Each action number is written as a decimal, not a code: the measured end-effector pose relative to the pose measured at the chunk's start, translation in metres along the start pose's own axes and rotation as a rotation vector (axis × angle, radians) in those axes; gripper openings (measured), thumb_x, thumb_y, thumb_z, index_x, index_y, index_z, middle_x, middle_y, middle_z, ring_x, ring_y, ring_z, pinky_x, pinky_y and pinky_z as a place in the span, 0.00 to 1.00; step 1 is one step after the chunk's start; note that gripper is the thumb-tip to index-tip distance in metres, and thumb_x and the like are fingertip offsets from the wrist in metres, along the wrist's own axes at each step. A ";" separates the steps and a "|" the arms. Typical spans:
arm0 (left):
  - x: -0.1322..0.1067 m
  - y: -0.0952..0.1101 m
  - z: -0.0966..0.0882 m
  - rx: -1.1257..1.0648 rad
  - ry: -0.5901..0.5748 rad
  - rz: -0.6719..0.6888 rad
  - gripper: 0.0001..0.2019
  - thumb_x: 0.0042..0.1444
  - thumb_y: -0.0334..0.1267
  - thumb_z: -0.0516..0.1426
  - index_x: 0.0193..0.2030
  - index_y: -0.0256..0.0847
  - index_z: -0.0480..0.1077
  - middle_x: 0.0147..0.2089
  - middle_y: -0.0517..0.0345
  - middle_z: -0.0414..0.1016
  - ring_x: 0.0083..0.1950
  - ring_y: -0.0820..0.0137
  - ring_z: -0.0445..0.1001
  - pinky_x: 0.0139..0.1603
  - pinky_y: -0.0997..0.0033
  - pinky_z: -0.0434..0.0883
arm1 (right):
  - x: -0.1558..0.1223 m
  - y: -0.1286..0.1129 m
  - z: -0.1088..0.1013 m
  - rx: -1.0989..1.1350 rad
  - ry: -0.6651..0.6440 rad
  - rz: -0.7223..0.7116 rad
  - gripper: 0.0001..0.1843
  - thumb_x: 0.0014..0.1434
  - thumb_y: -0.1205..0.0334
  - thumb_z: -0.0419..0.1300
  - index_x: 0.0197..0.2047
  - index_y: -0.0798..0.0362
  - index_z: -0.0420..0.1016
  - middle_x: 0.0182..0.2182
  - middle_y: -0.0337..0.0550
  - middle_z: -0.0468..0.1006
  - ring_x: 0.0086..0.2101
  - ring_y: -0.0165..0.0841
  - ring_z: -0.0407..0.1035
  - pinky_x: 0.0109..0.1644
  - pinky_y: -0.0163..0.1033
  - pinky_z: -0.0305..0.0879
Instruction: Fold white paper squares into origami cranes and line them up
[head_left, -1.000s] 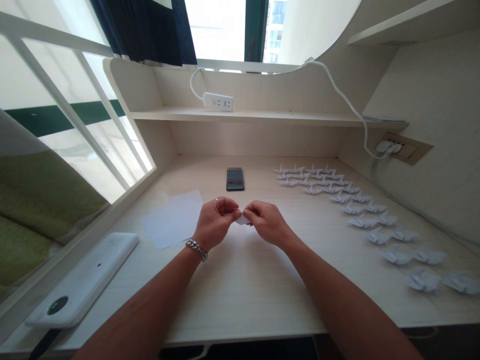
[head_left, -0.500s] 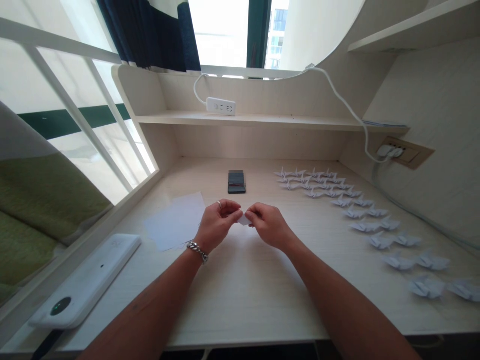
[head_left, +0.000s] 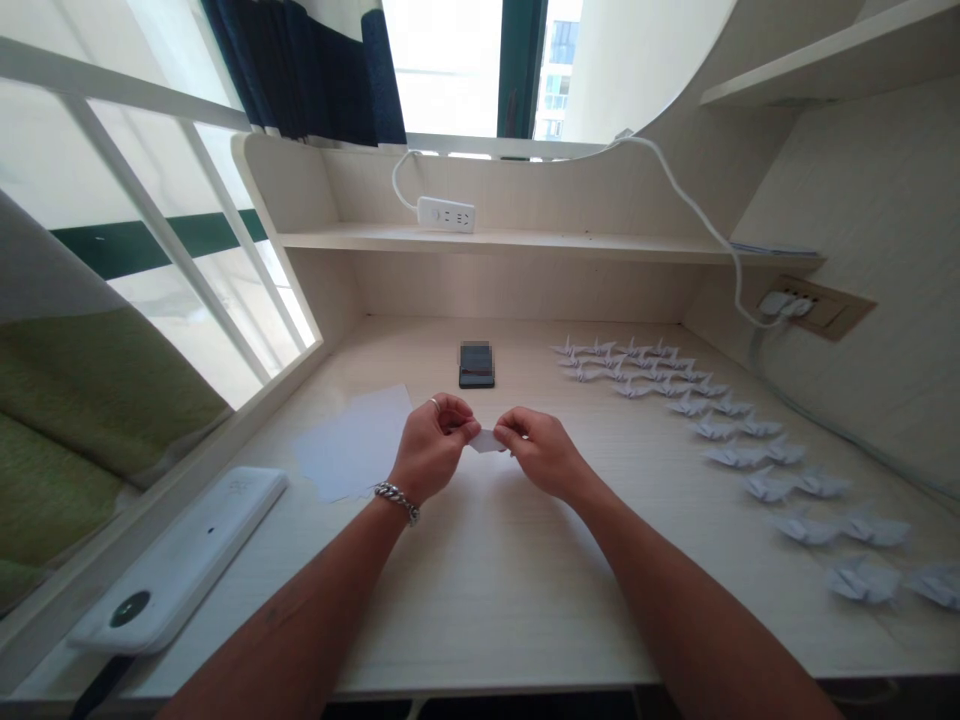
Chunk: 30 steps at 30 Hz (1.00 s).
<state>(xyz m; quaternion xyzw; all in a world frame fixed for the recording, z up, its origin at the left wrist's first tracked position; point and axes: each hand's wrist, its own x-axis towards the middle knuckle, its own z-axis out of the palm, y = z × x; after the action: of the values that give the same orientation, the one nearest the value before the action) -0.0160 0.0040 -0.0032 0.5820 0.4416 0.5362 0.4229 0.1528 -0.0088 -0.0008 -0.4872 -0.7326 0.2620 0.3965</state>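
Observation:
A small piece of folded white paper [head_left: 487, 441] spans the gap between my two hands above the middle of the desk. My left hand [head_left: 435, 440], with a ring and a chain bracelet, pinches its left end between thumb and fingers. At the other end, my right hand [head_left: 541, 447] grips the paper the same way. Fingertips cover both ends, so only the middle of the paper shows. White paper sheets [head_left: 352, 440] lie flat to the left of my left hand. Beyond the hands rests a dark phone-like device [head_left: 477, 365].
Rows of folded paper cranes [head_left: 712, 428] run along the desk's right side. A long white device [head_left: 187, 560] with a dark cable lies at the left edge. On the back shelf sits a white power strip [head_left: 446, 214]; its cord reaches the wall socket [head_left: 817, 305].
My left hand has moved slightly left, away from the right one. More of the folded paper now shows between them. The whole view has shifted a little.

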 end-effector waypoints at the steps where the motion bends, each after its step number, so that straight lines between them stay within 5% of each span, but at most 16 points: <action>1: 0.000 0.000 0.000 0.018 -0.009 0.005 0.10 0.43 0.31 0.64 0.31 0.37 0.67 0.28 0.60 0.74 0.30 0.72 0.73 0.34 0.72 0.70 | 0.000 0.000 0.001 0.018 -0.013 0.003 0.06 0.58 0.62 0.57 0.31 0.53 0.74 0.28 0.39 0.77 0.29 0.30 0.68 0.34 0.34 0.59; 10: -0.003 -0.001 0.002 0.056 -0.097 -0.002 0.08 0.48 0.32 0.61 0.36 0.37 0.68 0.29 0.58 0.76 0.31 0.70 0.74 0.34 0.71 0.70 | -0.001 -0.002 0.003 -0.052 -0.069 -0.002 0.09 0.57 0.62 0.57 0.27 0.53 0.74 0.26 0.39 0.76 0.28 0.30 0.66 0.32 0.35 0.56; 16: -0.002 0.006 0.004 -0.164 -0.012 -0.075 0.21 0.51 0.44 0.62 0.49 0.36 0.65 0.35 0.54 0.78 0.34 0.68 0.76 0.38 0.65 0.74 | 0.001 0.001 0.001 0.086 0.050 0.062 0.10 0.57 0.58 0.56 0.28 0.54 0.72 0.24 0.39 0.74 0.26 0.30 0.65 0.30 0.35 0.57; 22: -0.003 0.000 0.006 0.025 -0.206 -0.021 0.14 0.46 0.43 0.65 0.33 0.34 0.72 0.33 0.52 0.76 0.35 0.70 0.74 0.39 0.68 0.72 | 0.003 0.006 0.008 0.298 0.188 0.068 0.11 0.56 0.55 0.58 0.31 0.55 0.73 0.26 0.42 0.75 0.28 0.32 0.67 0.32 0.36 0.62; 30: 0.000 -0.001 0.005 -0.057 -0.068 -0.027 0.12 0.49 0.42 0.63 0.34 0.35 0.72 0.32 0.55 0.76 0.32 0.71 0.74 0.36 0.70 0.71 | 0.003 0.005 0.011 0.440 0.029 0.096 0.09 0.53 0.58 0.61 0.31 0.56 0.75 0.28 0.43 0.77 0.30 0.32 0.70 0.36 0.38 0.65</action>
<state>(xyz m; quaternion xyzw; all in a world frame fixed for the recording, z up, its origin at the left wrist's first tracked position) -0.0113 0.0040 -0.0050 0.5815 0.4192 0.5230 0.4612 0.1458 -0.0043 -0.0094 -0.4270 -0.6281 0.4269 0.4908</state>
